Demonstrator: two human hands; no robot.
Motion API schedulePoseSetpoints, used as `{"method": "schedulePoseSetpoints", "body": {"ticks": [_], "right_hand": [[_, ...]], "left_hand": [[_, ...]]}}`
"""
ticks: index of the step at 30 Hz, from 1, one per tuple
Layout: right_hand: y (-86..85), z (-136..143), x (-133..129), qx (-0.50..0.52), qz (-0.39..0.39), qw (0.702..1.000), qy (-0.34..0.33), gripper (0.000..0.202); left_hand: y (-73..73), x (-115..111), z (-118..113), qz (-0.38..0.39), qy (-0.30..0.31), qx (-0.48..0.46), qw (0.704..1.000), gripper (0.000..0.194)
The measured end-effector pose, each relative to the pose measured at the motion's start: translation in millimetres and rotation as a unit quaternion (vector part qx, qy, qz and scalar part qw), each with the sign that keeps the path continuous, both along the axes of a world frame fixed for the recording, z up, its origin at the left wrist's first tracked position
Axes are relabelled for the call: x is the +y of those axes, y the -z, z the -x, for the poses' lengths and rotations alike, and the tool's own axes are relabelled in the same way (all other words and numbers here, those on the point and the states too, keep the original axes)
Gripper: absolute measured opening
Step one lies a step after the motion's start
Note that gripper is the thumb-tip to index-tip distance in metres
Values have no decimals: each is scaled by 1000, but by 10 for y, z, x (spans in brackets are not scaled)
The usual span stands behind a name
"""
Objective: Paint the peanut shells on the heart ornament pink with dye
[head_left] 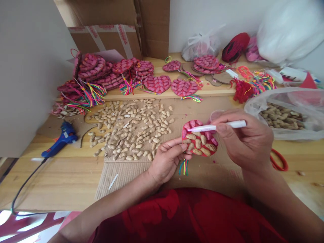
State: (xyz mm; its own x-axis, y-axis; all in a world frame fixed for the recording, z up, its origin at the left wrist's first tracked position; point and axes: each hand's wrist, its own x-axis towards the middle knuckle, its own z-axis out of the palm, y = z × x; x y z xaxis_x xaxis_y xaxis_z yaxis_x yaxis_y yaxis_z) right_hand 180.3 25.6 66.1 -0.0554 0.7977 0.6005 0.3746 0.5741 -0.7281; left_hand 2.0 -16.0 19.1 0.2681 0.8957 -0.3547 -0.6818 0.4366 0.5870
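My left hand [168, 157] grips the lower left edge of a small red disc [196, 152] covered with glued-on peanuts. Peanuts along its top and right edge are pink; those in the middle and below are bare tan. Colored cords [184, 167] hang under it. Between the fingers of my right hand [243, 141] is a white marker pen [215, 126], its pink tip at the upper left peanuts of the disc. Behind my right fingers shows part of a clear round lid or cup [217, 115].
Loose peanuts [136, 131] cover the cardboard at left. A blue glue gun [60, 138] with its cord lies beyond them. Finished pink peanut ornaments [157, 84] with tassels line the back shelf. At right stand a plastic bag of peanuts [282, 116] and a red-orange ring [279, 160].
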Motion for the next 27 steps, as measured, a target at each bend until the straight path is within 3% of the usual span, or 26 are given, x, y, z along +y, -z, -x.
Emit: {"method": "schedulePoseSetpoints", "body": {"ticks": [7, 18, 27], "right_hand": [[-13, 6, -26, -24, 1, 1000, -2, 7], [-63, 27, -98, -134, -97, 986, 22, 15], [-56, 34, -106, -141, -93, 985, 25, 16]], "left_hand": [[14, 2, 0, 1, 1, 3, 1000, 16], [7, -1, -6, 2, -10, 31, 999, 20], [36, -11, -15, -13, -13, 43, 999, 19]]}}
